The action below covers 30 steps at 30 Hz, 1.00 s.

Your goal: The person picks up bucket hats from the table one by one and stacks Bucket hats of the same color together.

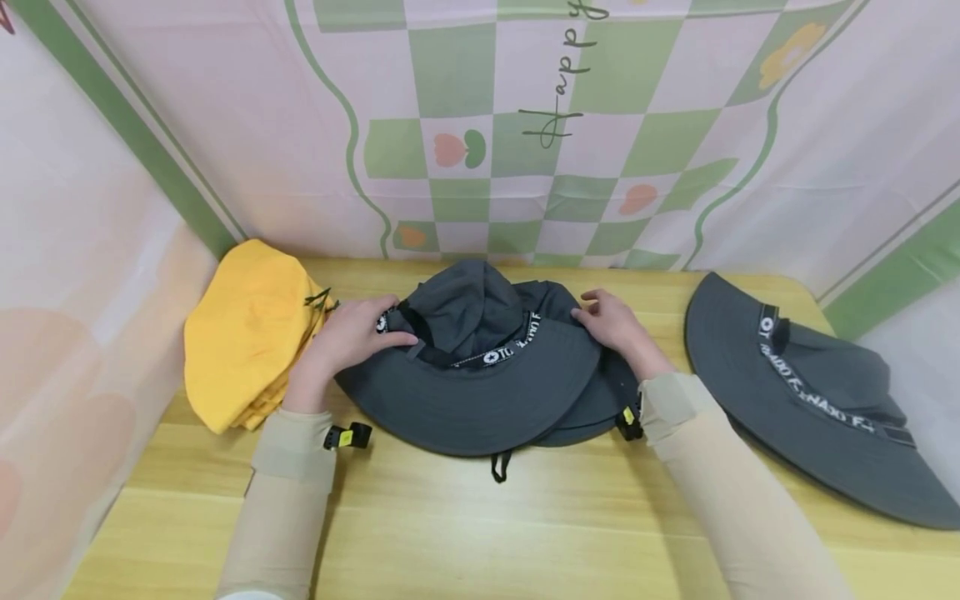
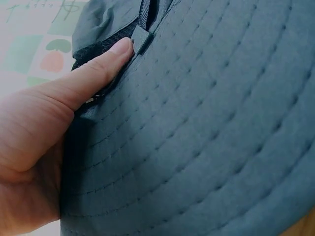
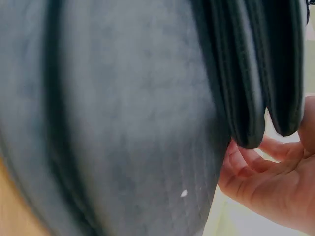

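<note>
A dark grey bucket hat with a black-and-white lettered band lies in the middle of the table, overlapping another dark grey hat. My left hand grips the upper hat at its left side. In the left wrist view the thumb lies over the stitched brim near the band; the other fingers are hidden behind it. At the right edge of the hats, my right hand touches the brim with loosely spread fingers. The right wrist view shows its fingers beside several layered brim edges.
A stack of yellow hats stands at the left, close to the left forearm. To the right lie more dark grey hats, one over another. A patterned curtain hangs behind the wooden table. A black cord loop pokes out below the front brim.
</note>
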Each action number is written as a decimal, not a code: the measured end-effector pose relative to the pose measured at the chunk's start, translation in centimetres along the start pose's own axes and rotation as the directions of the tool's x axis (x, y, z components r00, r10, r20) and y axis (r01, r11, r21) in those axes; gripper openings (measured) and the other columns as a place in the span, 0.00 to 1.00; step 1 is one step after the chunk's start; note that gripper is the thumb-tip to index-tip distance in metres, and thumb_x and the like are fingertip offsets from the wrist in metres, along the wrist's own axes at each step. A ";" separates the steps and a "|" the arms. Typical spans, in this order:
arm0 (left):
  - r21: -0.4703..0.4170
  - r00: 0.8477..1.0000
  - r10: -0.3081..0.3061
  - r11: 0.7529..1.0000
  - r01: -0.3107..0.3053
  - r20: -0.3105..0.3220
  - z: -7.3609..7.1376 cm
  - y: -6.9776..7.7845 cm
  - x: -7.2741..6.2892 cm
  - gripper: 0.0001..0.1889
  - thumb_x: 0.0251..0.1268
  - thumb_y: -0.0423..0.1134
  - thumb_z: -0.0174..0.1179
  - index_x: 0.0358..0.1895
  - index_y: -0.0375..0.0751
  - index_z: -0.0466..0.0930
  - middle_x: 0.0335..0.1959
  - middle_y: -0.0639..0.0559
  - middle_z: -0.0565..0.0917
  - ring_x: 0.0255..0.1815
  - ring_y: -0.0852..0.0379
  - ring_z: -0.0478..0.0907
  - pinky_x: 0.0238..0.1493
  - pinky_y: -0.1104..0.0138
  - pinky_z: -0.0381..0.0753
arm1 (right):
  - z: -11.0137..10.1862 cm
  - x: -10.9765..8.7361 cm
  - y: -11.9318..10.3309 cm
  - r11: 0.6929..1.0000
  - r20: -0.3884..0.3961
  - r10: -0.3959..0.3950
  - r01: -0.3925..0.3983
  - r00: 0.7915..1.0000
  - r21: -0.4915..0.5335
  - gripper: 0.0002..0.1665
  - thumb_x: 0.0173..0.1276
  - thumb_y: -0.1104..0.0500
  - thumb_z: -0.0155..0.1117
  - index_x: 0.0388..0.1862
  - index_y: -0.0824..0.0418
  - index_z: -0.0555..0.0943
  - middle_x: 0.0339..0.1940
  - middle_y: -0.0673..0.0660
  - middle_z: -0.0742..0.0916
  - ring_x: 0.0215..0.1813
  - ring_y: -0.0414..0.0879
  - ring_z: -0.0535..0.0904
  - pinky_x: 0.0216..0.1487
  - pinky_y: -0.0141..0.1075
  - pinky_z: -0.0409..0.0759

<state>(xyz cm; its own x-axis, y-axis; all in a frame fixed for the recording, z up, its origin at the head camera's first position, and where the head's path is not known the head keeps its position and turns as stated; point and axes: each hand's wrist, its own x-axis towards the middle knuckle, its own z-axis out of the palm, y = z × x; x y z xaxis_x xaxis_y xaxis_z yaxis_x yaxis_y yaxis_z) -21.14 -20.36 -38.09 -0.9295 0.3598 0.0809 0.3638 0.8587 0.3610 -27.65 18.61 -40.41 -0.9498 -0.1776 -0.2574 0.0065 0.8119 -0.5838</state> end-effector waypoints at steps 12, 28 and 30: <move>0.025 0.994 0.071 0.997 -0.069 -0.082 -0.5 -0.3 -0.1 0.21 0.59 0.57 0.69 0.34 0.45 0.73 0.19 0.55 0.62 0.20 0.56 0.60 0.25 0.65 0.59 | -0.2 -0.3 0.4 0.998 0.053 -0.046 0.043 0.998 0.052 0.18 0.80 0.57 0.48 0.54 0.72 0.75 0.44 0.69 0.80 0.47 0.61 0.76 0.49 0.47 0.73; 0.029 0.994 0.058 0.998 -0.055 -0.096 -0.6 -0.3 -0.3 0.22 0.57 0.56 0.71 0.34 0.44 0.73 0.20 0.56 0.62 0.22 0.55 0.62 0.28 0.65 0.60 | -4.0 -3.3 0.9 0.995 -0.431 -0.046 0.081 0.901 0.064 0.22 0.82 0.56 0.42 0.65 0.69 0.69 0.65 0.75 0.75 0.65 0.71 0.70 0.65 0.62 0.66; 0.040 0.993 0.060 0.998 -0.056 -0.102 -0.4 -0.3 -0.2 0.22 0.57 0.56 0.71 0.35 0.44 0.74 0.20 0.55 0.64 0.21 0.55 0.63 0.27 0.65 0.61 | -4.5 -3.9 0.7 0.995 -0.525 -0.069 0.096 0.848 0.026 0.21 0.81 0.56 0.43 0.63 0.68 0.71 0.63 0.75 0.77 0.64 0.72 0.72 0.63 0.63 0.66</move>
<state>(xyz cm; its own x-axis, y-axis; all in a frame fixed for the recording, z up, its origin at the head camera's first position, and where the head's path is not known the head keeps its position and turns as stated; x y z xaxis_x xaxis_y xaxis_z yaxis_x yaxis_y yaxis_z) -21.04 -20.86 -37.82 -0.9074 0.3717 0.1963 0.4175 0.8512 0.3180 -25.31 22.34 -36.31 -0.9703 0.0859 0.2261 -0.0770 0.7764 -0.6255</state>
